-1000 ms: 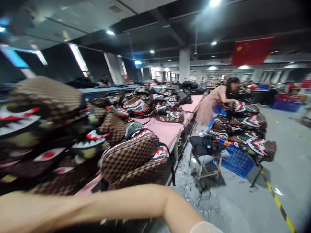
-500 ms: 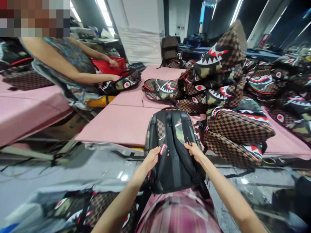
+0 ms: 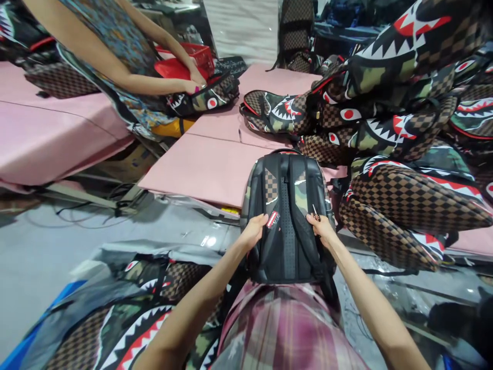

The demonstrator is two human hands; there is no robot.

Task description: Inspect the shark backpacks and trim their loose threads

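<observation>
Both hands were closed on a backpack [image 3: 285, 246]: my left hand [image 3: 253, 229] pinched its left strap [image 3: 271, 187], and my right hand [image 3: 323, 229] gripped near its right strap [image 3: 300, 190]. Before me spread a bench [image 3: 200, 172] covered in pink. At its right side lay a pile of bags [image 3: 408, 180], checked and camouflage, printed with shark teeth and red eyes. Across to the left, a co-worker [image 3: 102, 49] had both hands on another bag [image 3: 211, 103]. More bags [image 3: 82, 336] lay low at my left. My backpack stood at the bench's near edge, back panel facing me, its lower end by my plaid clothing [image 3: 288, 329]. Beyond the co-worker's hands sat a red basket [image 3: 204, 54]. Smaller still, a red-and-white tag [image 3: 272, 220] showed beside my left thumb, and a thin pointed tool [image 3: 315, 211] stuck up at my right.
</observation>
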